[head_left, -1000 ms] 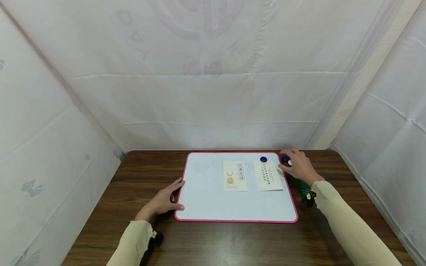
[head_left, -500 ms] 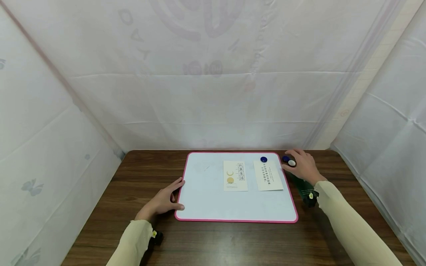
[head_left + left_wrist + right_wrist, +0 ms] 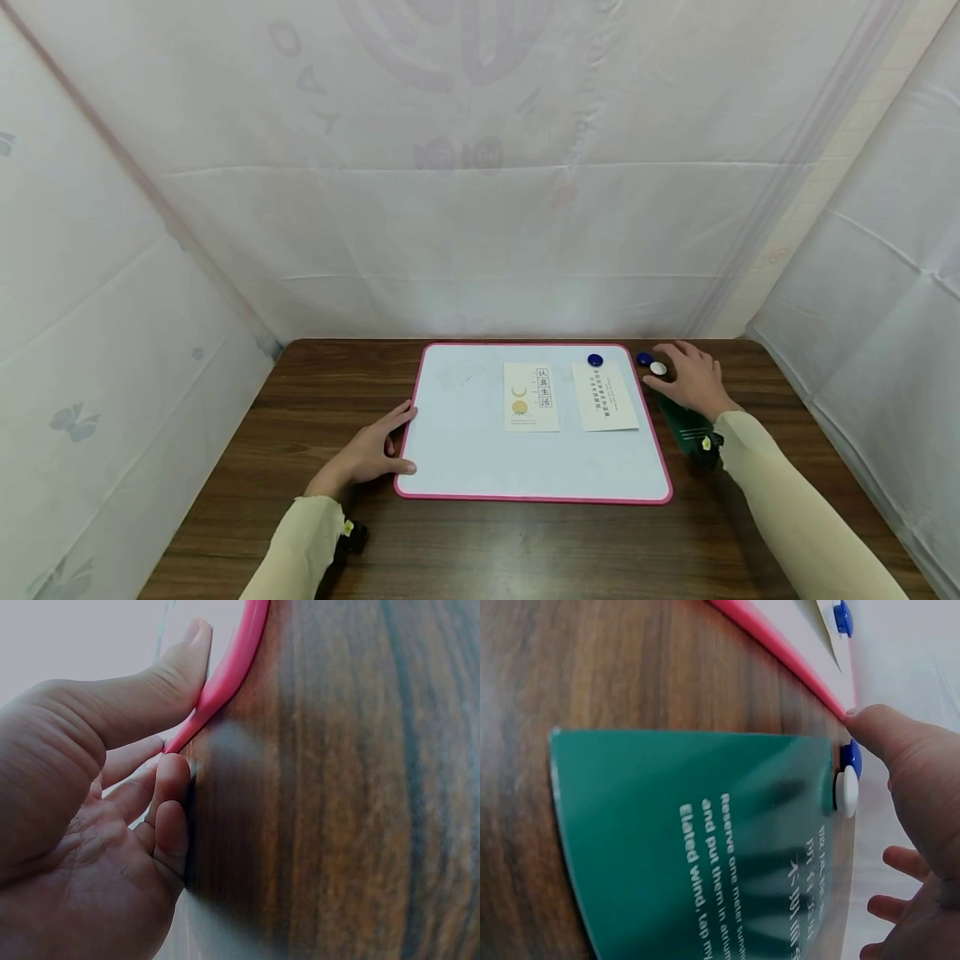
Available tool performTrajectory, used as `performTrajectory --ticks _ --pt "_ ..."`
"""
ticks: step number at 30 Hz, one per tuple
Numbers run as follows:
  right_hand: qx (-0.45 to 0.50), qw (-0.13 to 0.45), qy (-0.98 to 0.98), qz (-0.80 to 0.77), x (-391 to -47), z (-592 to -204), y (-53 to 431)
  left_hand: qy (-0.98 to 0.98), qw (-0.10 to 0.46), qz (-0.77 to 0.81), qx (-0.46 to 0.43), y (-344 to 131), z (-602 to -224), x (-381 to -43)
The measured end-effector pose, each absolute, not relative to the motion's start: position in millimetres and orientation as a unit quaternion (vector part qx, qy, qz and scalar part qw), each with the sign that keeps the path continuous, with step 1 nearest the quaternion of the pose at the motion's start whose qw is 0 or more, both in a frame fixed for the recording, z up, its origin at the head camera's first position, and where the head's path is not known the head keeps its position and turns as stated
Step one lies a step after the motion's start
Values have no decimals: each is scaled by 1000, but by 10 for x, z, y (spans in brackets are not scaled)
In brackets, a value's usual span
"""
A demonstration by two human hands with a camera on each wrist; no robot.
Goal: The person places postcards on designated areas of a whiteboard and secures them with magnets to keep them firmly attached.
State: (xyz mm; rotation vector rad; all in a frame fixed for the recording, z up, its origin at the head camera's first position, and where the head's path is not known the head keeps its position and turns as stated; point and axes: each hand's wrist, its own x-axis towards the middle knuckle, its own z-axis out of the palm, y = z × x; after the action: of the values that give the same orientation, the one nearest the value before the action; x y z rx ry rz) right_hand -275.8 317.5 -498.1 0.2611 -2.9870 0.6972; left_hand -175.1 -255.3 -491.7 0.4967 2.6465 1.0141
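My left hand [image 3: 363,452] holds the left edge of a pink-framed whiteboard [image 3: 465,458] lying flat. In the left wrist view the thumb is on top of the frame, and curled fingers sit at its side. Beyond the board's right edge, my right hand [image 3: 693,382] has its thumb and fingers spread, holding nothing. Just left of it are a white round magnet [image 3: 658,368] and a blue magnet [image 3: 644,358]. Beneath that hand lies a green card [image 3: 667,795] with white print. Its far end meets the white magnet in the right wrist view.
On the whiteboard are a card with a moon drawing [image 3: 530,408] and a text card [image 3: 604,400]. A blue magnet [image 3: 595,360] sits at the text card's top edge. The wooden table [image 3: 480,550] is bordered by white cloth walls [image 3: 480,250].
My right hand has moved right, away from the whiteboard's edge, uncovering the white magnet. The left hand and the whiteboard have stayed in place.
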Motion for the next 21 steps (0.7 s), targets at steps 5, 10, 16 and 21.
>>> performTrajectory --ticks 5,10,16,21 --pt "80 23 -971 223 -2768 -4982 3198 913 135 348 164 -2548 -4901 -1753" --pt "66 13 -973 221 -2771 -4984 3227 913 134 346 168 -2550 -4905 -1749" --pt "42 -1 -973 225 -2771 -4986 3256 911 136 352 167 -2554 -4907 -1746" --pt "31 -8 -974 226 -2774 -4997 3259 912 134 351 167 -2554 -4904 -1748"
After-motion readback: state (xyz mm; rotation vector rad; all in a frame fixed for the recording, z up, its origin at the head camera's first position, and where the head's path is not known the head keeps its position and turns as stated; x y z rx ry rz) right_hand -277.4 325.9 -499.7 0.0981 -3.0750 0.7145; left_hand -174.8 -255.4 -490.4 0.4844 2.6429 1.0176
